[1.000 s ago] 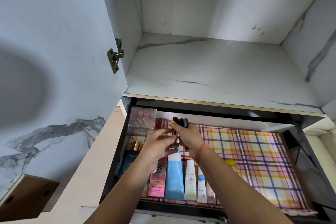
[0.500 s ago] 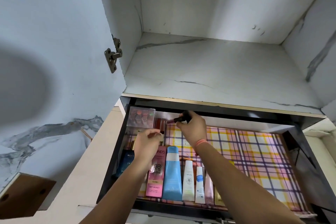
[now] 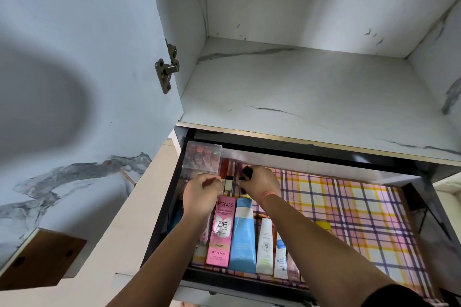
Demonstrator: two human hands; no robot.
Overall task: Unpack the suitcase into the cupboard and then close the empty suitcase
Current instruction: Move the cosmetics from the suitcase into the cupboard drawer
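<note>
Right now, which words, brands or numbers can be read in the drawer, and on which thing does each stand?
"POND'S": top of the pink tube.
"BB+ CREAM": middle of the pink tube.
"IVORY": lower on it.
"SPF 30 PA++": under "IVORY", barely readable.
Blue tube and white tube: print too blurred to read.

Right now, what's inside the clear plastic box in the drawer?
Round red and orange tops show through the clear plastic box; its lower part is hidden behind the left hand.
</note>
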